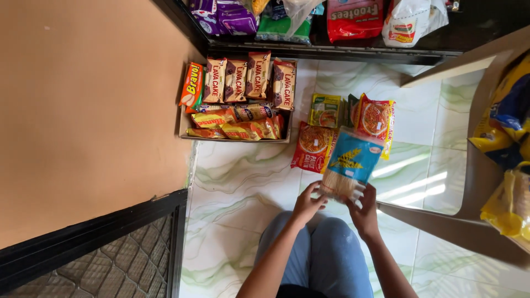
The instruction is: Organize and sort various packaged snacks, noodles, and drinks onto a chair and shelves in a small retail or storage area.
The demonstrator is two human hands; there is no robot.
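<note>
noodle packet held in both hands above the tiled floor

a blue and clear noodle packet (351, 164) is gripped at its near end by both hands, low in the middle of the view. the left hand (307, 203) is closed on the packet's near left corner, fingers curled over the edge. the right hand (365, 211) is closed on the near right corner, thumb laid against the clear part where pale noodles are seen. the packet is tilted away from the hands, its blue end pointing far and slightly right, over other goods on the floor.

just beyond the packet, a red snack bag (310, 146) is lying on the marbled floor (232, 182), partly covered by the packet. a green sachet (326, 110) and a red and yellow noodle bag (376, 118) are set farther off, touching one another. to the far left, a shallow box (187, 129) filled with cake bars (248, 80) and orange wrappers is placed against a tan wall. a cardboard carton (480, 176) with yellow bags inside is seen at the right. blue-clad knees (326, 254) are seen near the bottom edge, beneath the forearms.
</note>
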